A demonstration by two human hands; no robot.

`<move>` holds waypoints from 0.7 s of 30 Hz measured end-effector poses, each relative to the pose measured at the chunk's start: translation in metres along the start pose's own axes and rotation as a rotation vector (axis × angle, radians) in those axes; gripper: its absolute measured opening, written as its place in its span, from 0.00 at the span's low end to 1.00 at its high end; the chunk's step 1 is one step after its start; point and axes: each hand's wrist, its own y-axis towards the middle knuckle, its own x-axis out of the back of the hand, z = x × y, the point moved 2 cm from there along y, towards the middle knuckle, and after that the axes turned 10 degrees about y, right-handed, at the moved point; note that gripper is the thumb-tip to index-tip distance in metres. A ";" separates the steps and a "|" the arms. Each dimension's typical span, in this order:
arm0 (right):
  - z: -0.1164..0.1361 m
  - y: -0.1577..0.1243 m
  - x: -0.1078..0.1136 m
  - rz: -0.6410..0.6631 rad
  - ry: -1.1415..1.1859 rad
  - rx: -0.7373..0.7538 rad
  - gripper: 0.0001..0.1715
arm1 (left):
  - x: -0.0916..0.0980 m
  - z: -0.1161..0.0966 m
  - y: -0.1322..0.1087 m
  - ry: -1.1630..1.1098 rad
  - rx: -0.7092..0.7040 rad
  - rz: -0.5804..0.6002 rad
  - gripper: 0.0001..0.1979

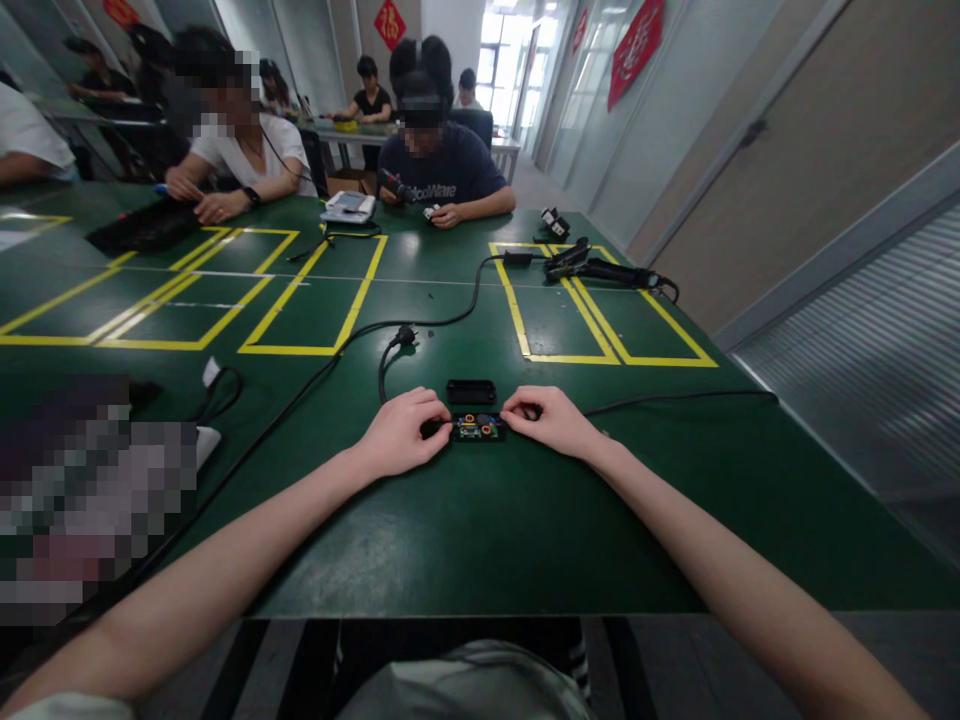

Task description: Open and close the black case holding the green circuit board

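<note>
In front of me on the green table lies an opened power adapter point(480, 432), its circuit board with ring-shaped coils facing up in a black lower shell. Just behind it sits the black cover point(471, 391), hollow side up. My left hand point(405, 430) is closed at the adapter's left end, pinching the black power cord where it enters. That cord runs back to a plug point(406, 337). At the opposite end my right hand point(551, 420) pinches the thin black cable point(675, 398), which trails off to the right. The fingertips partly hide both cable ends.
A long black cable point(300, 385) crosses the table on my left toward a black tool point(600, 270) at the back right. Yellow tape rectangles point(570, 357) mark the tabletop. Co-workers point(442, 160) sit across the table. A blurred-out item point(97, 480) lies at left.
</note>
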 end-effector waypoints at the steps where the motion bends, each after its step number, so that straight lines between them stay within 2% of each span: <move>1: 0.000 0.000 0.001 -0.011 -0.004 0.009 0.09 | 0.000 -0.001 0.001 0.009 0.011 -0.003 0.05; 4: 0.000 -0.001 0.006 -0.106 -0.044 0.034 0.09 | 0.001 0.000 0.002 0.043 0.067 -0.020 0.04; 8: -0.008 0.000 0.010 -0.254 -0.104 0.002 0.13 | 0.001 0.001 0.002 0.076 0.066 -0.036 0.16; 12: -0.016 0.004 -0.001 -0.218 -0.154 0.043 0.14 | -0.003 0.001 0.001 0.096 0.022 0.007 0.20; 16: -0.017 0.008 -0.007 -0.200 -0.088 0.055 0.13 | -0.005 0.001 -0.001 0.089 -0.047 0.043 0.26; 21: -0.008 0.008 -0.003 -0.143 0.158 -0.092 0.13 | -0.006 0.002 -0.003 0.049 -0.095 0.026 0.20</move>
